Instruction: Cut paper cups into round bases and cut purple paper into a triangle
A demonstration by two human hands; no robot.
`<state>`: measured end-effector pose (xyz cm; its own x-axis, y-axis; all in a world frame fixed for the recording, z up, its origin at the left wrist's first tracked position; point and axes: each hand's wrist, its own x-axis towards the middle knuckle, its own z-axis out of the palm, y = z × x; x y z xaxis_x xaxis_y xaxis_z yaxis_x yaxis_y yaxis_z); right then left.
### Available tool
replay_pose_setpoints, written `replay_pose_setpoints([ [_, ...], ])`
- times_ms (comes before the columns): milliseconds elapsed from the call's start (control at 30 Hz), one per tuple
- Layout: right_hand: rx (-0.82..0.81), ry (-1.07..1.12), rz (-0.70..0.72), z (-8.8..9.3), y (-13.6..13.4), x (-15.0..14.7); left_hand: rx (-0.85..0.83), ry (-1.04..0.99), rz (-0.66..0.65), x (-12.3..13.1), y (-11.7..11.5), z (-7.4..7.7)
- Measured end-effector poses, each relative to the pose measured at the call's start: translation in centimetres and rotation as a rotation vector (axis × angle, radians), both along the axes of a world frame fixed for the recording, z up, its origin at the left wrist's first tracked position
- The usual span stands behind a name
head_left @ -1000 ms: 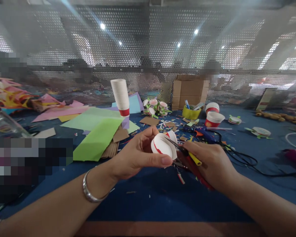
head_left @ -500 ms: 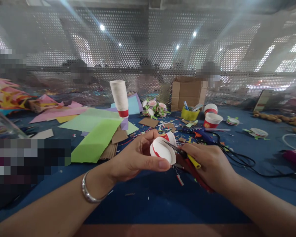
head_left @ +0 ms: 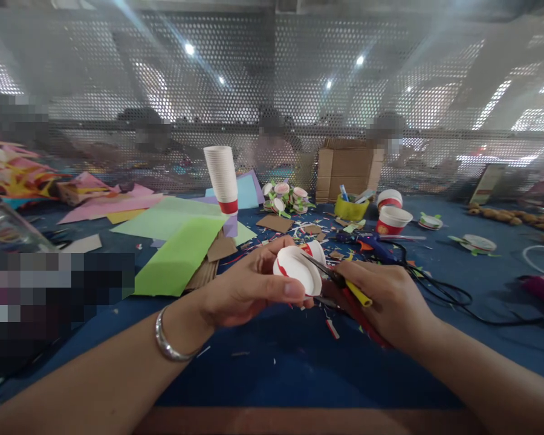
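In the head view, the left hand (head_left: pixel 254 290) pinched a cut cup (head_left: pixel 299 272) above the table (head_left: pixel 254 377). The right hand (head_left: pixel 387 296) grasped scissors (head_left: pixel 340 280), their tips at the cup's edge. Scraps (head_left: pixel 332 328) lay near the hands.

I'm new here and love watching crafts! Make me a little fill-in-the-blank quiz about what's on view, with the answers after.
1. The left hand holds a white cup piece marked with ____.
2. The scissors in the right hand show two bright colours, red and ____.
3. In view, the tall stack of cups stands to the ____ of the upright cardboard.
4. The tabletop is dark ____.

Missing words: red; yellow; left; blue.
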<state>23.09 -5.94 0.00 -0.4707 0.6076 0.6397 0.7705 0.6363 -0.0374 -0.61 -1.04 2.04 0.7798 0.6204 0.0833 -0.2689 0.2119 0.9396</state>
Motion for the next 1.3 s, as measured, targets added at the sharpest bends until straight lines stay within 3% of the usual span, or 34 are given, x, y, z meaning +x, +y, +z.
replay_pose_setpoints([
  [567,-0.038,-0.016,-0.025,-0.5,0.2,0.1,-0.025,0.015,-0.06,0.6,0.3,-1.1],
  [700,-0.011,-0.002,-0.113,-0.6,0.3,0.4,-0.046,0.036,0.021,0.8,0.0,-1.0],
  [967,-0.022,0.011,-0.155,-0.4,0.6,0.4,0.049,-0.036,0.321,1.7,-0.9,-1.2],
  [1300,-0.05,0.048,-0.137,-0.4,0.6,0.2,0.06,-0.122,0.312,2.0,-0.9,-1.2],
])
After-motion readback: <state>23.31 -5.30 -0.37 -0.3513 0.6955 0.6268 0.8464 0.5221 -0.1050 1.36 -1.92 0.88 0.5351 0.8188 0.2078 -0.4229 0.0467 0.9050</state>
